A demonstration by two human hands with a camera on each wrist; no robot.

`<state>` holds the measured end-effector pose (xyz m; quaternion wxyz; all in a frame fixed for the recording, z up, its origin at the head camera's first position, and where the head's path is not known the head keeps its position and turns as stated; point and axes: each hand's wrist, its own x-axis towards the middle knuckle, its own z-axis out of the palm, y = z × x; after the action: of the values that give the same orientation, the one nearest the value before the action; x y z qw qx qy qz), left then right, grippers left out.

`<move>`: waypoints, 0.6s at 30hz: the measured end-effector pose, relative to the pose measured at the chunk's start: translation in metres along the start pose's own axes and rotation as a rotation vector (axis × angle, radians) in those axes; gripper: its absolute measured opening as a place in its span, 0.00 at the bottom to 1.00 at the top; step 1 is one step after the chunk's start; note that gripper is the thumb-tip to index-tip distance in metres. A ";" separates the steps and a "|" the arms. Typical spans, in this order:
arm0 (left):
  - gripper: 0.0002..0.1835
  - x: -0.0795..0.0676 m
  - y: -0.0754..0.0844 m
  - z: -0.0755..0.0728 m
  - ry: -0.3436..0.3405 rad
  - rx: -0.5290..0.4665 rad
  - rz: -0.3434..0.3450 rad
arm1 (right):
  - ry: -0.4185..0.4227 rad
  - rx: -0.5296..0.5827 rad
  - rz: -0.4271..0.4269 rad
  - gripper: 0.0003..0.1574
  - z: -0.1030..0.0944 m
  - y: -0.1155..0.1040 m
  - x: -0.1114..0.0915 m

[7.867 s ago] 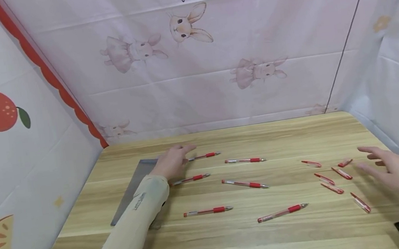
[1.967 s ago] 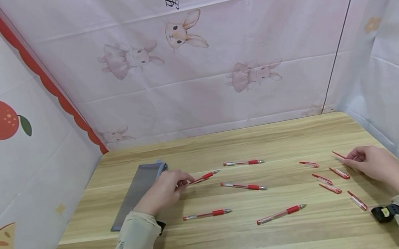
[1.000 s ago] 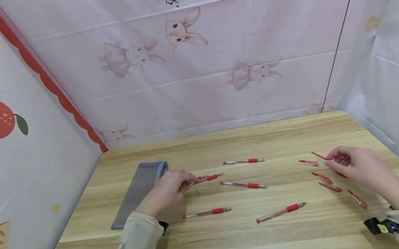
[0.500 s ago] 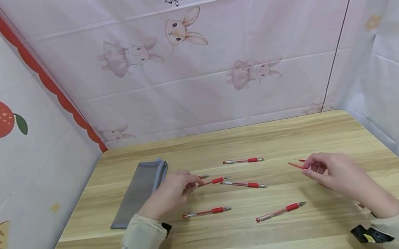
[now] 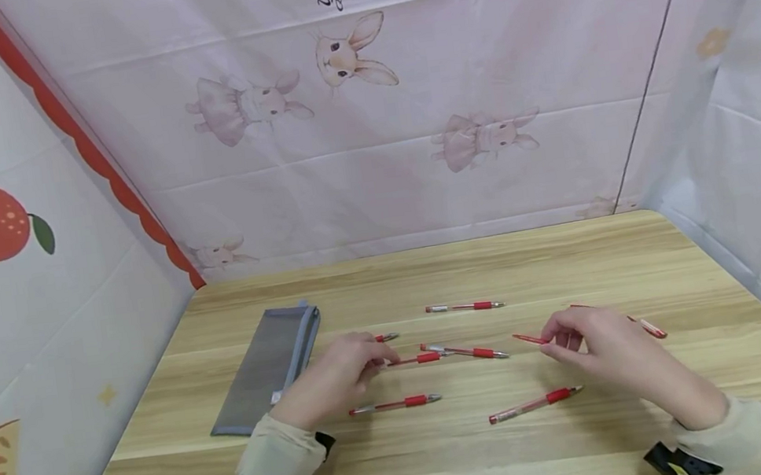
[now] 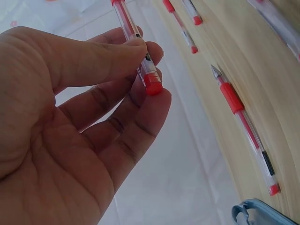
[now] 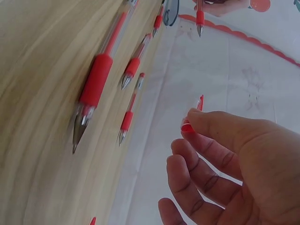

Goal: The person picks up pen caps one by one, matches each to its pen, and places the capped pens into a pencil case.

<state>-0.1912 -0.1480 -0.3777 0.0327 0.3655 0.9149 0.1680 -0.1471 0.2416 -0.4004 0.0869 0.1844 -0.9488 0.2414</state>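
My left hand (image 5: 340, 373) pinches the rear end of a clear gel pen (image 5: 428, 358) with a red grip. The pen's metal tip points right; its red end plug shows by the fingers in the left wrist view. Across from it, my right hand (image 5: 603, 341) pinches a red-and-clear pen cap (image 7: 186, 125) between thumb and index finger, the cap's red clip pointing left toward the pen. The two are apart. A capless pen (image 5: 466, 350) lies just behind and right of the held one. Another pen (image 5: 386, 337) is partly covered by the left hand.
Three more capless pens lie around: one at the back (image 5: 463, 307), one in front of the left hand (image 5: 395, 404), one front right (image 5: 536, 404). Loose caps (image 5: 648, 327) lie at right, some hidden by the right hand. A grey zip pouch (image 5: 261, 371) lies left.
The left hand has picked up a pen and brought it forward and right. The right hand has picked up a cap and carried it left toward the pen.
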 end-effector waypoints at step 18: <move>0.16 0.000 0.014 0.005 0.000 0.025 0.057 | -0.030 0.025 -0.118 0.08 0.015 -0.035 0.008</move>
<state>-0.1805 -0.1369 -0.3780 0.0234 0.3921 0.9061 0.1572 -0.1423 0.2033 -0.3966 0.0844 0.2446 -0.9343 0.2450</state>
